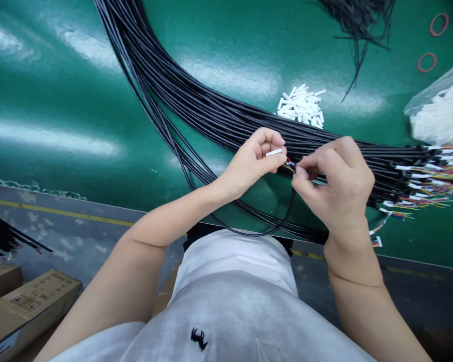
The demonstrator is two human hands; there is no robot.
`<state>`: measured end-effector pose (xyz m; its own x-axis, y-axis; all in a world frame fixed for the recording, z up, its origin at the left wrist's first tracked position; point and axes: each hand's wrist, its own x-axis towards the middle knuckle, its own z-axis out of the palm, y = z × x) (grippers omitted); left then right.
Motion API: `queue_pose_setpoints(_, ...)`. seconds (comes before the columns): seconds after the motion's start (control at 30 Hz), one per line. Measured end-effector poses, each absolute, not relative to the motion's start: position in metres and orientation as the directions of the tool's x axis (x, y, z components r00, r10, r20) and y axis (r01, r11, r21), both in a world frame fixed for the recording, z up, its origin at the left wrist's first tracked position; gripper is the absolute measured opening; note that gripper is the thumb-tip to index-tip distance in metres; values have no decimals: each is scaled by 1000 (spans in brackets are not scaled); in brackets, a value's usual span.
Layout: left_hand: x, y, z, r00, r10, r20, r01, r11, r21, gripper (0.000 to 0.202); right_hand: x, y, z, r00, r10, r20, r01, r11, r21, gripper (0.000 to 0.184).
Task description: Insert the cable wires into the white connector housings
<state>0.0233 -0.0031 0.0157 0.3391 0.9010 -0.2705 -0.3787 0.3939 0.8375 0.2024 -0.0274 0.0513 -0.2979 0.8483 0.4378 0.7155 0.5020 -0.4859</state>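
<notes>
My left hand [254, 158] is closed in a pinch on a small white connector [274, 152]. My right hand [335, 178] is closed on the end of a black cable [283, 221], whose thin coloured wires [290, 164] reach toward the connector. The cable loops down below both hands. Both hands hover above a thick bundle of black cables [196, 100] lying across the green table [60, 100].
A pile of white connectors [301, 106] lies behind the hands. Cable ends with coloured wires and white tags [426, 176] fan out at the right. A clear bag of white parts [443, 113], red rings [426, 62], black ties [358, 20] and cardboard boxes [26, 306] are around.
</notes>
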Motion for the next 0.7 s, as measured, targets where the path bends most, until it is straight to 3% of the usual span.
queue_pose_setpoints(0.13,23,-4,16,346,895,-282,-365,405,838,37,202,-27,51,-315,858,407,742,489,-458,24)
queue_pose_setpoints(0.27,23,-5,15,350,917,-194,-363,323,874,38,202,-26,48,-307,844,440,733,505,-456,21)
queue_pose_setpoints(0.37,20,-5,8,358,932,-49,-313,169,935,31,202,-26,49,-312,861,402,746,484,-457,19)
queue_pose_setpoints(0.5,16,-2,-6,384,895,228,-212,-155,965,26,205,-25,50,-322,877,358,740,469,-483,16)
queue_pose_setpoints(0.7,14,-1,-18,393,876,280,-96,-264,960,30,206,-24,50,-307,893,329,728,443,-523,17)
